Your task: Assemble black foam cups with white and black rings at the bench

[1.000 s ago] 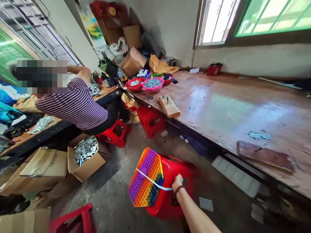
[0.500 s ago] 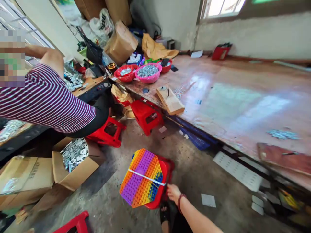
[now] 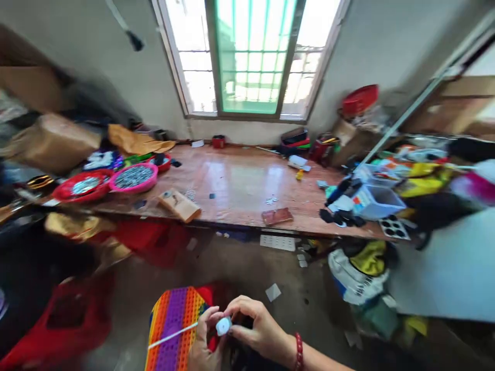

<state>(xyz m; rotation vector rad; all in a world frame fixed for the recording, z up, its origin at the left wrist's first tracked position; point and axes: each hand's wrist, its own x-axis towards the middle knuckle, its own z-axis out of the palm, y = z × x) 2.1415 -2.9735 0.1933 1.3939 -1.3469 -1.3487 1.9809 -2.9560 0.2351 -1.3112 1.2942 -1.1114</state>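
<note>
In front of me, low in the head view, both hands meet at a small white round cap-like piece (image 3: 223,325). My left hand (image 3: 203,342) has its fingers closed on the piece from the left. My right hand (image 3: 263,330), with a red bead bracelet at the wrist, pinches it from the right. Whatever lies below the piece is hidden by my fingers. Beside my left hand is a padded seat cover in orange, purple and yellow (image 3: 177,309), crossed by a white strap, on a red stool (image 3: 207,293).
A long wooden table (image 3: 240,180) stands ahead under a window. On it are a pink basin of small metal parts (image 3: 133,178), a wooden block (image 3: 180,205) and a brown-red slab (image 3: 277,217). Bags (image 3: 361,273) lie at right; a red stool (image 3: 73,314) stands at left.
My view has swung right toward the window. My right hand has left the stool's edge and come up; my left hand has come into view, and both now hold the white piece.
</note>
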